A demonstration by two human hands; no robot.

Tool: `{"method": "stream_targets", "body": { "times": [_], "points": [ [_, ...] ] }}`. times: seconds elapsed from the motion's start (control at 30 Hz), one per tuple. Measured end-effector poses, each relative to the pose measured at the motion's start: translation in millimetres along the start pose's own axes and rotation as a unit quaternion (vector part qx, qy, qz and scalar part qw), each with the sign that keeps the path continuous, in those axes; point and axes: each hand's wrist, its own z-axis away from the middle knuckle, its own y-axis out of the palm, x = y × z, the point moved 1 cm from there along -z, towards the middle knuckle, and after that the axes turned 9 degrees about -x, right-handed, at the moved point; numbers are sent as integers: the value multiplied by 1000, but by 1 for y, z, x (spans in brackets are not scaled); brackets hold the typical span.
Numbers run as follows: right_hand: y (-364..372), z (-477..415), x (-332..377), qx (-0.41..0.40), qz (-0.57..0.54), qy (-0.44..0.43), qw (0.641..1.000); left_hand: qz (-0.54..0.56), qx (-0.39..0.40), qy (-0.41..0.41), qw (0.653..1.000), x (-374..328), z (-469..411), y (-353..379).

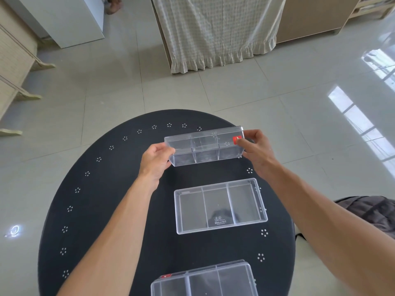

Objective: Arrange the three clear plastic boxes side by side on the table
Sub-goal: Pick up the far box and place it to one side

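Three clear plastic boxes with inner dividers are over a round black table [102, 210]. The far box [204, 146], with a red sticker at its right end, is tilted up and held by both hands: my left hand [156, 160] grips its left end and my right hand [257, 149] grips its right end. The middle box [220, 206] lies flat on the table just nearer to me. The near box [205, 280], also with a red sticker, sits at the table's front edge and is partly cut off by the frame.
The table has rings of small white dots along its rim. Shiny grey floor tiles surround it. A checked cloth [215, 33] hangs over furniture at the back. A dark quilted cushion [372, 212] lies at the right, wooden furniture at the far left.
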Motion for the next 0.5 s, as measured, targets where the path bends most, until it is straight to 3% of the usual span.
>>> {"method": "stream_targets", "body": {
  "times": [0.1, 0.27, 0.5],
  "points": [
    [2, -3, 6, -13, 25, 18, 999, -19, 21, -29, 999, -9, -2, 1],
    [9, -10, 18, 10, 114, 134, 984, -132, 35, -113, 984, -26, -8, 3],
    [12, -12, 25, 17, 112, 103, 988, -146, 31, -78, 986, -30, -9, 0]
  ]
}}
